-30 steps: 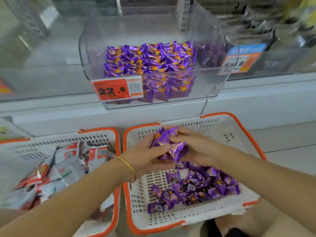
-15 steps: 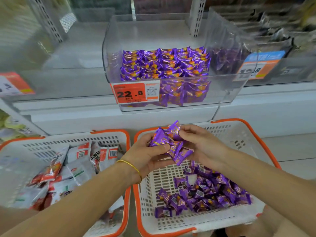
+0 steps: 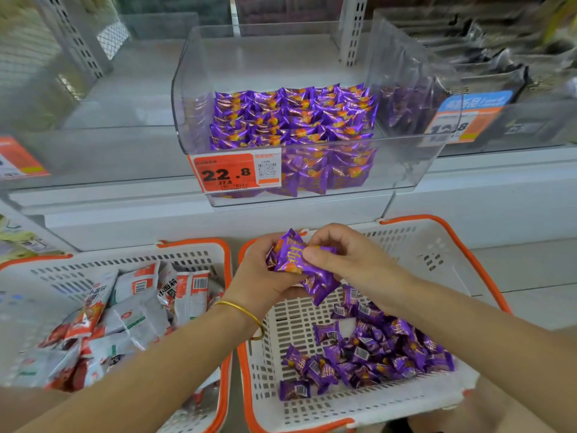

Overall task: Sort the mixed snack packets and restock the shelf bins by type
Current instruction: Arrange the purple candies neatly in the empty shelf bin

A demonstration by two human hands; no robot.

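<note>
1. Since 1 s ago both hands w/ their purple bunch have come up from inside the basket to its far rim. Cam has swung too, so the bin now sits nearer centre.
2. Shelf (image 3: 125,214): white ledge running 9 to 3 o'clock, behind both baskets.
3. Clear bin (image 3: 402,164): 12 o'clock, on that shelf. I see stocked purple packets (image 3: 293,117) in neat rows inside.
4. Right basket (image 3: 443,276): 5 o'clock, white w/ orange rim. Loose purple packets (image 3: 368,354) are heaped toward its near-right corner.
5. Left basket (image 3: 125,257): 8 o'clock, just beside the right one, w/ red-white packets (image 3: 134,314) piled in it.
6. Right hand (image 3: 352,257): thumb + fingers curled, pinching the bunch from its 3 o'clock side.
7. Left hand (image 3: 265,276): fingers wrapped round the same bunch from 9 o'clock.
8. Held bunch (image 3: 293,257): several purple packets, centre frame, over the right basket's far end, below the bin & not touching it.
9. Price tag (image 3: 228,173): orange, reads 22.8, on the bin front at its 7 o'clock corner.
10. Bangle (image 3: 246,312): gold, on the left wrist.
</note>
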